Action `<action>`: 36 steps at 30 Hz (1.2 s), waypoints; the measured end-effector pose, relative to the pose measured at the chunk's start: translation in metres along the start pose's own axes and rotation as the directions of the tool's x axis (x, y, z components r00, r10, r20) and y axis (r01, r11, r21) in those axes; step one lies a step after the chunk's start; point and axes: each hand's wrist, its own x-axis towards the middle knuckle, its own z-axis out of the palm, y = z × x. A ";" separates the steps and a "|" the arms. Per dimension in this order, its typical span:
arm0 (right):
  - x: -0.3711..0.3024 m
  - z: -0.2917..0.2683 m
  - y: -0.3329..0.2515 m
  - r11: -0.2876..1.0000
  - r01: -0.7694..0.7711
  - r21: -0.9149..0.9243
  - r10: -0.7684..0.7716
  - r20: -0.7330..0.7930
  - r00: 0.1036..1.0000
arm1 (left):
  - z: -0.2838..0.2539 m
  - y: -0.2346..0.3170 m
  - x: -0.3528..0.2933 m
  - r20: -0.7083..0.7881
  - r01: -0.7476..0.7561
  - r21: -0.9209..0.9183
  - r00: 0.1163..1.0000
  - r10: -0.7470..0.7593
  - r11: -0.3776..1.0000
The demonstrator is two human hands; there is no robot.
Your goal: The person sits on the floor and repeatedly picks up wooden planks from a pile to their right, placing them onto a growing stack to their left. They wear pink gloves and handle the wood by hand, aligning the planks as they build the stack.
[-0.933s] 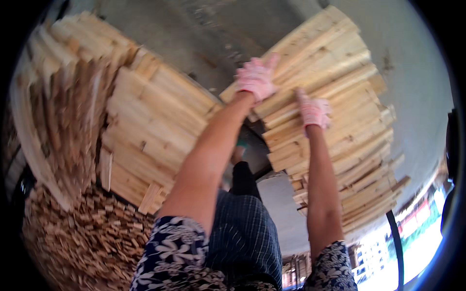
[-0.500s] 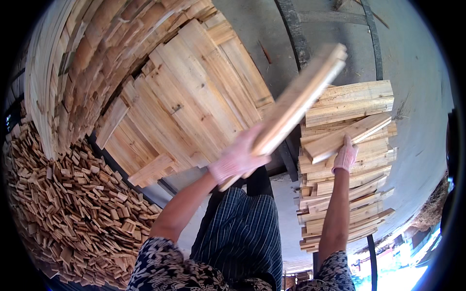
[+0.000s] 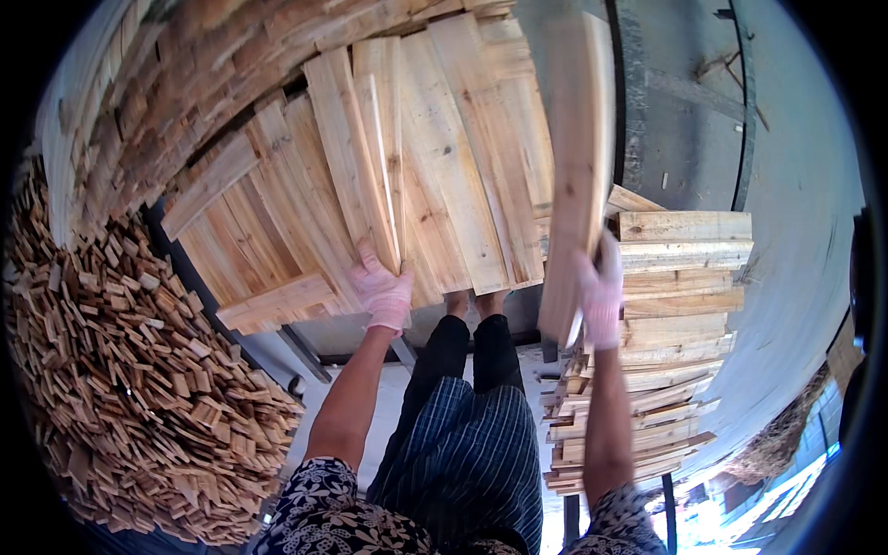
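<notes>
Grey floor (image 3: pixel 795 240): spreads well right of the board layer, giving room there.
Board layer (image 3: pixel 444 157): lower edge steps unevenly, just above the person's feet (image 3: pixel 491 303).
Offcut pile (image 3: pixel 148 398): heaped left of the layer, near its lower-left corner.
Plank stack (image 3: pixel 213 83): borders the layer's upper-left edge.
Board row (image 3: pixel 684 277): ragged-ended, right of the layer across a gap.
Raised board (image 3: pixel 573 166): blurred, over that gap, just beside the layer's right edge.
Pale-edged board (image 3: pixel 365 180): on the layer, left of its middle.
Right hand (image 3: pixel 599 291): pink-gloved, right of the layer, closed around the raised board's edge.
Left hand (image 3: pixel 382 294): pink-gloved, half open at the pale-edged board's lower end; grip unclear.
</notes>
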 end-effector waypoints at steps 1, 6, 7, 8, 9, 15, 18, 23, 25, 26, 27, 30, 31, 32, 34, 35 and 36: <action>0.033 0.007 -0.013 0.999 -0.002 -0.039 0.005 0.078 0.997 | 0.006 0.000 -0.004 0.005 -0.001 -0.033 1.000 0.001 0.999; 0.158 0.013 0.087 0.957 -0.035 -0.289 0.119 0.280 0.953 | -0.002 -0.021 0.000 -0.064 -0.186 -0.271 0.982 0.175 0.944; 0.155 0.018 0.080 0.984 -0.065 -0.168 0.113 0.294 0.949 | -0.007 -0.027 -0.003 -0.082 -0.215 -0.280 0.976 0.200 0.936; 0.148 0.025 0.076 0.994 -0.100 -0.046 0.109 0.304 0.947 | -0.016 -0.035 -0.006 -0.100 -0.246 -0.289 0.969 0.226 0.925; 0.140 0.035 0.073 0.996 -0.024 -0.088 0.043 0.228 0.973 | -0.022 -0.041 -0.012 -0.119 -0.280 -0.299 0.960 0.255 0.912; 0.100 0.087 0.027 0.892 -0.068 -0.446 0.038 -0.076 0.996 | -0.028 -0.064 -0.041 -0.072 -0.268 -0.125 0.963 0.261 0.955; 0.121 0.071 0.049 0.989 -0.084 -0.125 0.094 0.075 0.993 | -0.010 -0.038 -0.019 -0.004 -0.221 0.018 0.975 0.222 0.975; 0.121 0.077 0.067 0.992 0.014 -0.128 -0.009 0.042 0.999 | -0.024 0.054 0.027 -0.173 -0.082 -0.069 0.983 0.069 0.994; 0.121 0.077 0.037 0.981 -0.059 -0.182 0.079 0.104 0.991 | -0.015 0.049 0.028 -0.201 -0.098 -0.043 0.976 0.087 0.994; 0.119 0.077 0.034 0.970 -0.077 -0.231 0.103 0.101 0.990 | -0.018 0.052 0.030 -0.184 -0.087 -0.050 0.980 0.076 0.995; 0.118 0.073 0.025 0.957 -0.091 -0.274 0.125 0.108 0.986 | -0.020 0.053 0.029 -0.175 -0.069 -0.052 0.983 0.059 0.996; 0.111 0.065 0.003 0.891 -0.175 -0.418 0.244 0.118 0.962 | -0.015 0.038 0.036 -0.247 -0.254 -0.116 0.944 0.219 0.960; 0.106 0.058 -0.024 0.825 -0.232 -0.515 0.347 0.138 0.928 | -0.020 0.040 0.033 -0.231 -0.198 -0.168 0.960 0.156 0.966; 0.109 0.049 -0.010 0.850 -0.137 -0.509 0.171 0.021 0.985 | -0.026 0.044 0.032 -0.240 -0.218 -0.173 0.955 0.174 0.960; 0.100 0.022 0.045 0.844 0.049 -0.535 -0.170 -0.180 0.969 | -0.039 0.042 0.017 -0.250 -0.222 -0.160 0.952 0.178 0.962; 0.087 -0.001 0.037 0.864 -0.037 -0.502 -0.165 -0.352 0.921 | -0.043 0.042 0.010 -0.244 -0.163 -0.142 0.962 0.125 0.976; 0.085 -0.031 0.076 0.677 -0.313 -0.666 -0.072 -0.483 0.873 | -0.035 0.034 0.011 -0.236 -0.216 -0.146 0.955 0.178 0.965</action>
